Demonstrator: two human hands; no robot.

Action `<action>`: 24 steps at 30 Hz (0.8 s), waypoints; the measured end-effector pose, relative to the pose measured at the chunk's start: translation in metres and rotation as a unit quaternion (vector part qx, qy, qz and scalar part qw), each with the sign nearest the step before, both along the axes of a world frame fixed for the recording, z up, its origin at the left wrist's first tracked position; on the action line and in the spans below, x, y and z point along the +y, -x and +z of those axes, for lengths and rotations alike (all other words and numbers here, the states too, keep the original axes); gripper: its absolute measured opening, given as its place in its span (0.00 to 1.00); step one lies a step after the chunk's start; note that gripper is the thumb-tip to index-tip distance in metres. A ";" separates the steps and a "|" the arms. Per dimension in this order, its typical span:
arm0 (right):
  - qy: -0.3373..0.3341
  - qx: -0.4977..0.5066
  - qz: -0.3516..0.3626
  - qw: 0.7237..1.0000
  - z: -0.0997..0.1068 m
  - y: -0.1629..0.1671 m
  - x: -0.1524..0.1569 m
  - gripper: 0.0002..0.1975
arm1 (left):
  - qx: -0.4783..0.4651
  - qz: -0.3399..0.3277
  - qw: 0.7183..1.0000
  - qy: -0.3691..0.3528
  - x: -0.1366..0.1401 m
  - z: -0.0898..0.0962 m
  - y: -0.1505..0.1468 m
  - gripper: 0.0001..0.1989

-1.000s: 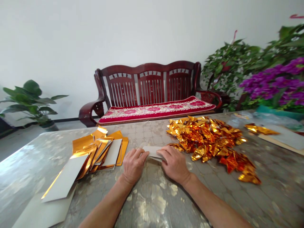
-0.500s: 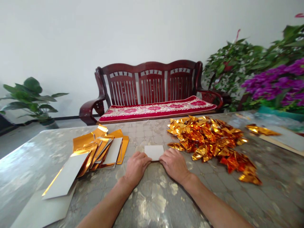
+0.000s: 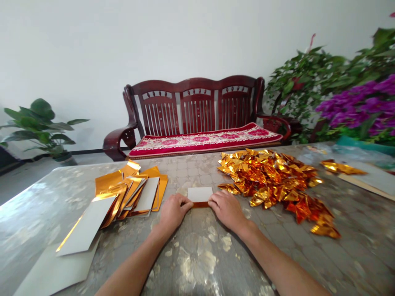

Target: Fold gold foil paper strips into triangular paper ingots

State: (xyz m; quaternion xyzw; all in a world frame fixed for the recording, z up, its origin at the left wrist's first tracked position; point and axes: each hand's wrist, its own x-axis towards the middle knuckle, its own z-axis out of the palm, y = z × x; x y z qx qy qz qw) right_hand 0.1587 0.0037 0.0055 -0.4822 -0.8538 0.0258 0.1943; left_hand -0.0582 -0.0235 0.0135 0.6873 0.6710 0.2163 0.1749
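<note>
A small sheet of foil paper (image 3: 200,194) lies on the table in front of me, white side up, with its near edge turned over into a narrow gold strip. My left hand (image 3: 175,208) pinches the left end of that folded strip, thumb and fingers closed. At the right end, my right hand (image 3: 226,205) grips the fold the same way. Left of my hands lies a loose stack of gold and white foil sheets (image 3: 129,193). To the right spreads a heap of folded gold foil pieces (image 3: 268,176).
A patterned cover lies over the table (image 3: 197,255). Larger white sheets (image 3: 58,267) rest at the front left. Clear plastic and a board (image 3: 370,183) are at the far right. Beyond the table stand a wooden bench (image 3: 197,111), a leafy plant (image 3: 43,127) and purple flowers (image 3: 361,105).
The near edge of the sheet, white before, now shows a folded gold strip. Both hands have shifted slightly along the fold, still holding its ends.
</note>
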 end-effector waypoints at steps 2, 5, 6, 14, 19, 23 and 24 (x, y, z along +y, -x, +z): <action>0.004 -0.002 -0.007 1.000 -0.001 0.001 0.001 0.07 | 0.010 0.012 1.000 -0.002 0.001 0.000 0.000 0.14; 0.012 -0.007 -0.016 1.000 -0.001 0.002 0.002 0.07 | 0.033 0.021 0.999 -0.016 0.004 -0.002 0.000 0.16; 0.014 -0.008 -0.019 1.000 -0.001 0.002 0.003 0.06 | 0.044 0.022 0.999 -0.020 0.005 -0.003 0.001 0.17; 0.030 -0.002 -0.033 0.999 -0.002 0.002 0.007 0.06 | 0.127 0.026 0.991 -0.036 0.008 -0.003 0.000 0.15; 0.028 0.002 -0.024 0.999 -0.003 0.002 0.008 0.06 | 0.138 0.029 0.990 -0.032 0.006 -0.004 -0.002 0.14; 0.025 0.002 -0.025 0.999 -0.003 0.002 0.007 0.06 | 0.149 0.036 0.988 -0.030 0.005 -0.006 -0.004 0.14; 0.024 0.002 -0.026 0.999 -0.002 0.002 0.007 0.06 | 0.153 0.038 0.987 -0.029 0.005 -0.005 -0.005 0.14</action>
